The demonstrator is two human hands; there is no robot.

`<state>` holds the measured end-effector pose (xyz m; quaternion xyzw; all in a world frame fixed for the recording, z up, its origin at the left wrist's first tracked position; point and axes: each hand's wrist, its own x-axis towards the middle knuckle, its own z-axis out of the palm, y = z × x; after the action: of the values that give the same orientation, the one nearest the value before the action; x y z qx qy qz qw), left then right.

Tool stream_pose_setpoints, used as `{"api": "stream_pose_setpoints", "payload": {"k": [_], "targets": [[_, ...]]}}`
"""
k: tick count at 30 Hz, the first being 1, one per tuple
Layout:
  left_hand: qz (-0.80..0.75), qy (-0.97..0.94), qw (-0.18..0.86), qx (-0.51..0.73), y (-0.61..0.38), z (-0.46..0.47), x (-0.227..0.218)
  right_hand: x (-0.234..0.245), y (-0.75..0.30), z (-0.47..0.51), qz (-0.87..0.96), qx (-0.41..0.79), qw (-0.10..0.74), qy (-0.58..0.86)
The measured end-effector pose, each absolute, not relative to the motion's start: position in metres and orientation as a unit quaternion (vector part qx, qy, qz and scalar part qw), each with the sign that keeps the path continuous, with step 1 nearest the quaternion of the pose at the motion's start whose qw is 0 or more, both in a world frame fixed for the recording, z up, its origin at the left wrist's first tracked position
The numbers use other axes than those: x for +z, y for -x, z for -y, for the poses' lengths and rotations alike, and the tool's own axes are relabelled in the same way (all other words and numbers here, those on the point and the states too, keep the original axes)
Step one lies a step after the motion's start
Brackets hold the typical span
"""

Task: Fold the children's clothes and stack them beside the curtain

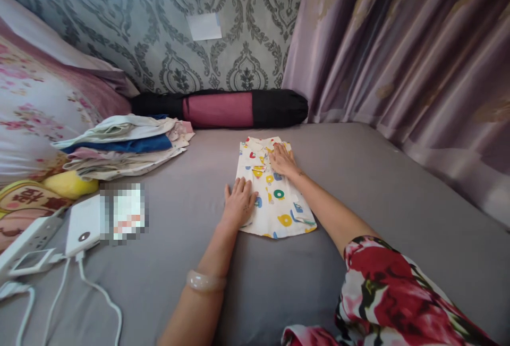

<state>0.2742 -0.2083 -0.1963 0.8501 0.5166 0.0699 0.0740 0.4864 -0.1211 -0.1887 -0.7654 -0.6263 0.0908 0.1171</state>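
Observation:
A small cream garment [279,205] printed with coloured shapes lies folded flat on the grey bed sheet [370,186]. My left hand [239,202] rests palm down on its left edge, fingers stretched out. My right hand [282,160] lies flat on the upper part near the collar, fingers spread. Neither hand grips anything. A pale bangle [206,281] sits on my left wrist.
A stack of folded clothes [123,146] lies at the left. A black and maroon roll bag [223,108] sits against the patterned wall. A white power bank [83,225], power strip [24,247] and cables [99,295] lie at the near left. Pillows [40,107] left, curtain [406,53] right.

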Motion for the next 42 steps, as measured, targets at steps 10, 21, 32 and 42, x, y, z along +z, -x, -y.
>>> {"api": "stream_pose_setpoints", "payload": {"k": [10, 21, 32, 42], "targets": [[-0.521, -0.852, 0.032, 0.036, -0.276, 0.211, -0.200, -0.206, -0.477, 0.142, 0.642, 0.043, 0.099, 0.759], [-0.489, -0.870, 0.067, 0.021, -0.266, 0.206, -0.195, -0.187, -0.508, 0.194, 0.665, 0.134, 0.152, 0.718], [-0.419, -0.904, 0.079, -0.003, -0.262, 0.238, -0.172, -0.183, -0.495, 0.293, 0.730, 0.121, 0.081, 0.668], [-0.399, -0.912, 0.093, 0.010, -0.270, 0.244, -0.195, -0.196, -0.472, 0.306, 0.738, 0.086, 0.069, 0.666]]}}
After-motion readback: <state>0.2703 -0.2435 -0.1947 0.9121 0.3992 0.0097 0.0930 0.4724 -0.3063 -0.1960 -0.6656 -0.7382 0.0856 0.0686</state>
